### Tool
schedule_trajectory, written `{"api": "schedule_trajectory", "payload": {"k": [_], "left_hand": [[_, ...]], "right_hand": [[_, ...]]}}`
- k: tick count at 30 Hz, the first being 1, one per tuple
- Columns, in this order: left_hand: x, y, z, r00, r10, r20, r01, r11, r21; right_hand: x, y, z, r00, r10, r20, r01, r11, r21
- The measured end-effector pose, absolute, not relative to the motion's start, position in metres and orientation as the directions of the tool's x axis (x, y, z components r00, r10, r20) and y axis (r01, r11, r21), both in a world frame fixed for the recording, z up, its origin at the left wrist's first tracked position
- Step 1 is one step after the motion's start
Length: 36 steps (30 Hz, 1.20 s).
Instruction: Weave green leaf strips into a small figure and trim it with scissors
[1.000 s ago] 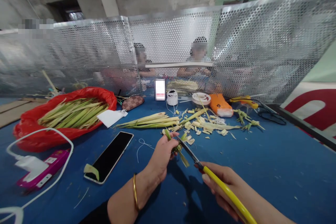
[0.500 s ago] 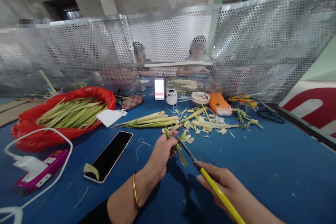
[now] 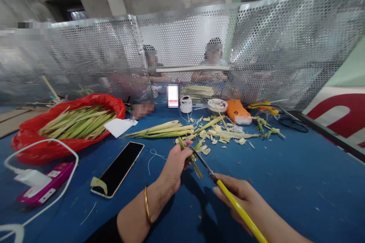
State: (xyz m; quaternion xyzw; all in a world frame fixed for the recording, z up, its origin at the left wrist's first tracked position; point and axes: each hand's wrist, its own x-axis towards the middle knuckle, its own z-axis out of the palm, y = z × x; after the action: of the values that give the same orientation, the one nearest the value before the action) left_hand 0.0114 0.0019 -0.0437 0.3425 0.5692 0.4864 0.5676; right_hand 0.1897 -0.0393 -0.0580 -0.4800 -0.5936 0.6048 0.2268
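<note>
My left hand (image 3: 177, 159) pinches a small piece of folded green leaf (image 3: 195, 164), with one strip hanging down to the right. My right hand (image 3: 235, 193) is closed around long scissors (image 3: 238, 209) with yellow handles. The dark metal blades point up and left and meet the leaf piece at my left fingertips. Just beyond my hands lies a bundle of pale green leaf strips (image 3: 162, 130). Cut leaf scraps (image 3: 219, 133) are scattered to its right. A ball of white string (image 3: 186, 104) stands behind them.
A red bag (image 3: 25, 136) of leaves, a black phone (image 3: 121, 171) and a purple power strip (image 3: 61, 174) with a white cable lie at the left. Bowls (image 3: 217, 105) and an orange packet (image 3: 238, 111) sit at the back. People are behind a perforated metal screen (image 3: 185, 34).
The view has shifted very slightly. Both hands, the scissors and the leaf piece keep nearly the same position.
</note>
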Motion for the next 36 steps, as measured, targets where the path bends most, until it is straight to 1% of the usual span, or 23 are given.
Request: {"api": "schedule_trajectory", "payload": {"k": [5, 13, 18, 23, 25, 29, 32, 34, 36], "left_hand": [[0.01, 0.005, -0.046, -0.14, 0.945, -0.296, -0.154, 0.274, 0.949], [0.008, 0.007, -0.048, -0.119, 0.95, -0.287, -0.156, 0.268, 0.951], [0.01, 0.004, -0.046, -0.106, 0.951, -0.291, -0.164, 0.272, 0.948], [0.012, 0.002, -0.045, -0.111, 0.948, -0.299, -0.165, 0.28, 0.946], [0.011, 0.003, -0.045, -0.109, 0.948, -0.3, -0.162, 0.28, 0.946], [0.01, 0.004, -0.047, -0.115, 0.946, -0.301, -0.165, 0.281, 0.945], [0.009, 0.004, -0.048, -0.122, 0.944, -0.305, -0.175, 0.282, 0.943], [0.009, 0.003, -0.048, -0.105, 0.946, -0.308, -0.22, 0.28, 0.935], [0.011, 0.001, -0.048, -0.044, 0.943, -0.329, -0.299, 0.302, 0.905]], "right_hand": [[0.191, -0.039, -0.057, -0.437, 0.853, -0.285, 0.294, -0.164, -0.942], [0.192, -0.044, -0.054, -0.415, 0.894, -0.168, 0.274, -0.053, -0.96], [0.188, -0.042, -0.051, -0.398, 0.894, -0.207, 0.301, -0.086, -0.95], [0.187, -0.042, -0.061, -0.381, 0.912, -0.153, 0.295, -0.037, -0.955], [0.187, -0.043, -0.065, -0.384, 0.91, -0.154, 0.307, -0.031, -0.951], [0.187, -0.045, -0.07, -0.38, 0.896, -0.23, 0.312, -0.11, -0.944], [0.184, -0.045, -0.068, -0.356, 0.887, -0.294, 0.239, -0.217, -0.946], [0.186, -0.042, -0.064, -0.302, 0.908, -0.29, 0.163, -0.25, -0.954], [0.193, -0.034, -0.06, -0.231, 0.937, -0.264, 0.148, -0.234, -0.961]]}}
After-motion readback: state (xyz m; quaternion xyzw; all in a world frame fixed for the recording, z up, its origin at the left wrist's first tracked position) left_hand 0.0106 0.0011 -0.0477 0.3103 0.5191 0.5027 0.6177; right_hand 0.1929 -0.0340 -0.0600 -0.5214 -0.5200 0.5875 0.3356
